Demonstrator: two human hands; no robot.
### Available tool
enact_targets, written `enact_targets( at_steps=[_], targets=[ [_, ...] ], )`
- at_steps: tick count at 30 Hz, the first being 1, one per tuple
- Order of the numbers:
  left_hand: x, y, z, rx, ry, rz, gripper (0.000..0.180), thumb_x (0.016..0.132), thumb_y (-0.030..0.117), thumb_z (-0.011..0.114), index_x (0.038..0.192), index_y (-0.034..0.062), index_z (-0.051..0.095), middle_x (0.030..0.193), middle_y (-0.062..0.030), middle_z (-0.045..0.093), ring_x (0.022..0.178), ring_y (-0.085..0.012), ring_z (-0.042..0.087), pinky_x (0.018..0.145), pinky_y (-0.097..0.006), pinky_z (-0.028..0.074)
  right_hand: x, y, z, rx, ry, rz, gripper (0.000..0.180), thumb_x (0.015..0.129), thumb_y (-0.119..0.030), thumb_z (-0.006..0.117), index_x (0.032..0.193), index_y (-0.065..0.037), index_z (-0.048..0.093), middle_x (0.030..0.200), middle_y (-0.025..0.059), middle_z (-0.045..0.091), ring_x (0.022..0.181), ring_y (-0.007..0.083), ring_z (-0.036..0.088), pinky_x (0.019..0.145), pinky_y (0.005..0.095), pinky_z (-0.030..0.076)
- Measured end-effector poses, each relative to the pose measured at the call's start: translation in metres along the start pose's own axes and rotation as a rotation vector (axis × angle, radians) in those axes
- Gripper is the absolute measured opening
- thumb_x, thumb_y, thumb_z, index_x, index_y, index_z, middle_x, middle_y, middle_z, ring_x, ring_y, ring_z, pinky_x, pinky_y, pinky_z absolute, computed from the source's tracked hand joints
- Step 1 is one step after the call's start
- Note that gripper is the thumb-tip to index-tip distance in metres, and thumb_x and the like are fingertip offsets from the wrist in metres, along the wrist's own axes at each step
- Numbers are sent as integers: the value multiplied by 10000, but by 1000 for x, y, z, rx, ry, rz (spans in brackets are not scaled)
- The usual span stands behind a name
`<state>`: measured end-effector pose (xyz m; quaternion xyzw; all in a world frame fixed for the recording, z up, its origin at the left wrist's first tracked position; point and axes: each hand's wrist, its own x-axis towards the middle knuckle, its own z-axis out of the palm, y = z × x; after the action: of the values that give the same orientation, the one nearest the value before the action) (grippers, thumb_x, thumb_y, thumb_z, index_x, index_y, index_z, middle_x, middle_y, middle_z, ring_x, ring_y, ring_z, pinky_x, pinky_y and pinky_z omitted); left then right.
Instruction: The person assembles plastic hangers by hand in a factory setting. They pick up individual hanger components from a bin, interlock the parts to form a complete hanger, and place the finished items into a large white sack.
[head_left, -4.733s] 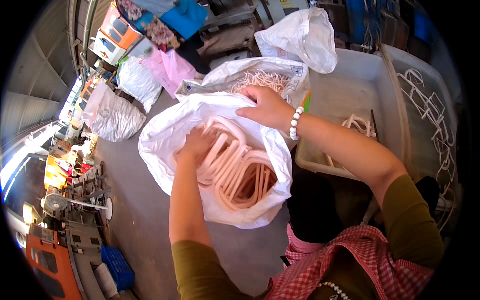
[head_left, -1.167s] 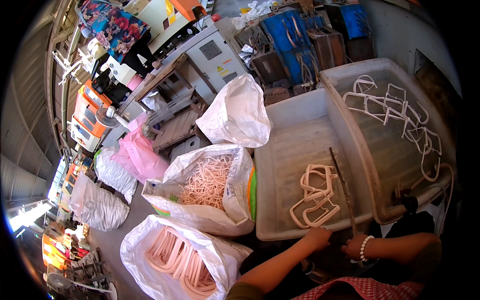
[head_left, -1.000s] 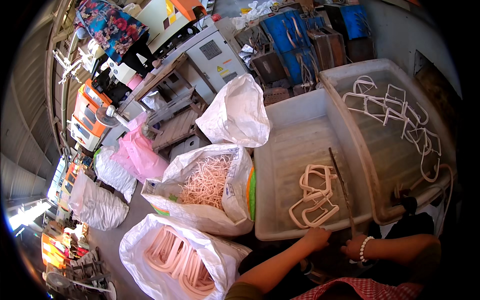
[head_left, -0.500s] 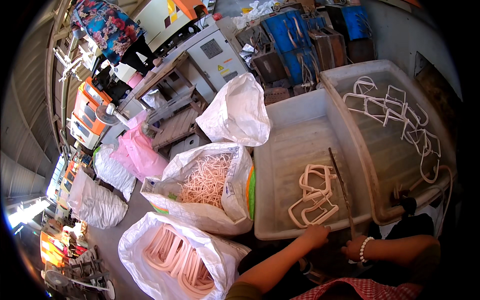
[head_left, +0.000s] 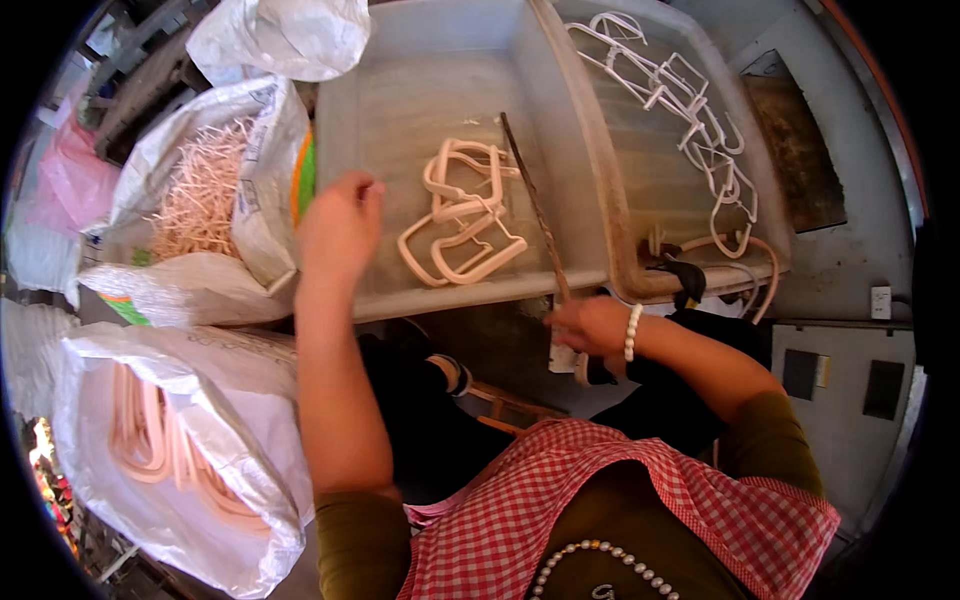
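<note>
My left hand is raised over the left rim of the nearer plastic tub, beside a sack. Its fingers look curled and are slightly blurred; whatever they hold, if anything, is hidden. My right hand is at the tub's front edge, fingers closed around the near end of a thin dark stick. The stick slants up and away across the tub. To its left, several pale pink plastic frame-shaped pieces lie in a loose pile in the grey tub. A white bead bracelet circles my right wrist.
A second tub on the right holds linked white plastic frames and a hose. At left stand a white sack of thin pink scraps and another sack with larger pink loops. A grey cabinet is at right.
My view has tilted down and turned right. My left hand has lifted from the tub's front edge and swung left toward the scrap sack. My right hand stays at the stick's near end.
</note>
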<state>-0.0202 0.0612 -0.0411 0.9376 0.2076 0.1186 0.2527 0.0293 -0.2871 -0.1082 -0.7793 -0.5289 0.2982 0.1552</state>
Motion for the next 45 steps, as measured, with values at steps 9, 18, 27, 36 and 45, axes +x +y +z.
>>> enact_targets(
  at_steps=[9, 18, 27, 36, 45],
  targets=[
    [15, -26, -1, -53, 168, -34, 322, 889, 294, 567, 1044, 15, 612, 902, -180, 669, 815, -314, 654, 715, -377, 492, 175, 49, 36, 287, -96, 169, 442, 865, -406, 597, 1074, -18, 616, 975, 172, 659, 872, 282, 637, 770, 370, 495],
    [21, -34, -14, -72, 111, -128, 414, 869, 366, 577, 1100, 26, 628, 984, -179, 673, 902, -295, 652, 800, -354, 488, 317, 44, 111, 406, -323, 712, 786, 742, -617, 632, 1129, 66, 588, 1121, 175, 630, 936, 318, 631, 819, 439, 486],
    [21, -36, -15, -93, 41, -105, 453, 866, 385, 588, 1099, -2, 621, 973, -190, 670, 891, -288, 651, 801, -350, 483, 258, 9, 30, 1195, -105, 495, 252, 883, -301, 633, 910, -51, 619, 677, 20, 587, 546, 97, 532, 476, 219, 432],
    [13, -31, 14, -10, -145, 60, 554, 863, 428, 591, 1231, 16, 543, 1114, -221, 615, 1014, -304, 605, 864, -363, 466, 127, -30, -123, 1197, 135, 30, 245, 945, -287, 533, 959, -54, 610, 564, -62, 449, 435, 12, 356, 399, 178, 280],
    [8, 18, -1, -1005, -291, -350, 602, 941, 488, 447, 1154, -72, 510, 1021, -191, 612, 908, -252, 622, 805, -345, 518, 87, -77, -169, 1442, 368, -394, 412, 994, -341, 403, 1219, -12, 508, 544, -53, 405, 414, 54, 336, 445, 203, 289]
  ],
)
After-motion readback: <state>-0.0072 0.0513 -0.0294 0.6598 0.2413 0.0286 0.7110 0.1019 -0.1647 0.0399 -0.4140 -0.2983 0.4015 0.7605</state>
